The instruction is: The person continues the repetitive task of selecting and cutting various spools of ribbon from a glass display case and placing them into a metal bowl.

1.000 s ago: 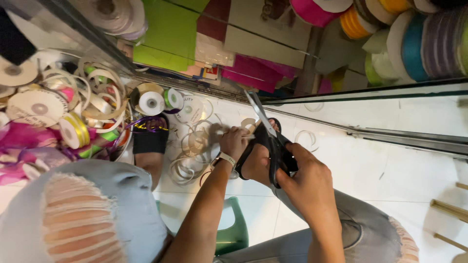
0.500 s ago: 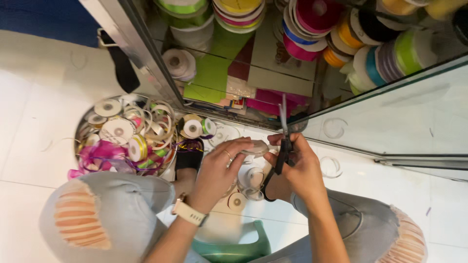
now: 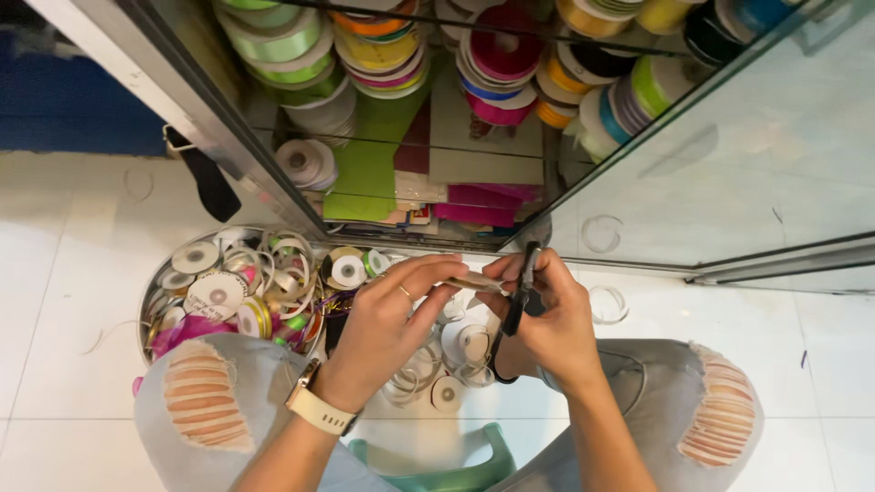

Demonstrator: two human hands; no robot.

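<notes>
My left hand pinches one end of a thin pale strip of ribbon between thumb and fingers; a watch sits on that wrist. My right hand grips black scissors, blades pointing up and away, while its fingertips touch the strip's other end. Both hands hover between my knees, over empty white spools and loose clear rings on the floor.
A round tin full of ribbon spools sits by my left knee. A glass cabinet ahead holds coloured ribbon rolls and paper sheets. A green stool is under me. White tiled floor all around.
The camera has tilted towards the cabinet. My hands have come together: the left now pinches the pale strip out towards the right hand, which keeps the scissors with blades upright.
</notes>
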